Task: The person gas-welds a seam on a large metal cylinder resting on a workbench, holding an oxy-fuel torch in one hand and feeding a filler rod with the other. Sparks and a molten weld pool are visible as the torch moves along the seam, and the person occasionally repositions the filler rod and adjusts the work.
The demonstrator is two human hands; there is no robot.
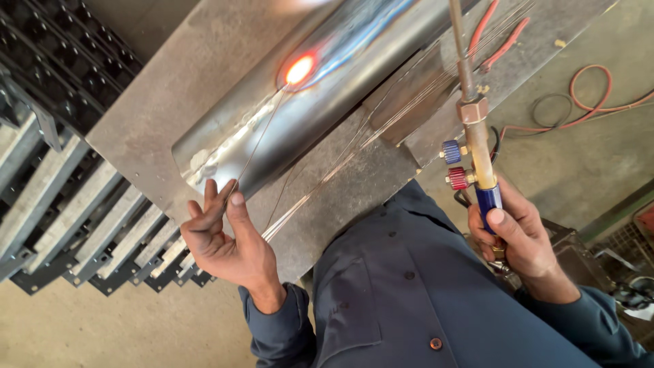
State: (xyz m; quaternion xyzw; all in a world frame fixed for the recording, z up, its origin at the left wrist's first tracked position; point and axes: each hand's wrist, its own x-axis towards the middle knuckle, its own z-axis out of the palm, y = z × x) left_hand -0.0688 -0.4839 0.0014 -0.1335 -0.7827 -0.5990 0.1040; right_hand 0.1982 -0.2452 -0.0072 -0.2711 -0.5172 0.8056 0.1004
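On the surface (157,123), mid-span: curved steel sheet (327,102), glowing spot (300,68) | left hand (225,238) pinches filler rod (262,140) | right hand (521,235) clenched around torch (477,136) | step: welding seam; next needs steady rod feed.

This is a metalworking shop: a bare steel bench (170,88) carries a curved sheet-metal piece (327,88) glowing orange at one spot, red gas hoses (586,102) coil over the stained concrete floor (599,157) at right, and grey metal frames (82,204) lie stacked at left.
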